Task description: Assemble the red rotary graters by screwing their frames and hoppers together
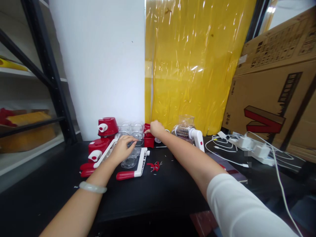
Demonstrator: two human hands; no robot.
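Observation:
My left hand (123, 148) is over clear plastic cups (129, 161), thumb and fingers apart, with nothing visible between them. Close by lies a white crank handle with a red grip (140, 163); more such handles (102, 158) lie under my left wrist. Farther back, my right hand (156, 129) is curled at the top of a red box-shaped plastic part (149, 141), its thumb towards the left. Its other fingertips are hidden. Red bases with white knobs (108, 126) are stacked at the left. Small red pieces (155, 166) lie in front of the red part.
A rotary grater with a metal drum (184, 131) stands right of my right hand. White cables and a power strip (251, 148) lie farther right, near a dark notebook (229, 168). A large cardboard box (271, 89) borders the right side; a shelf rack (46, 65) stands left.

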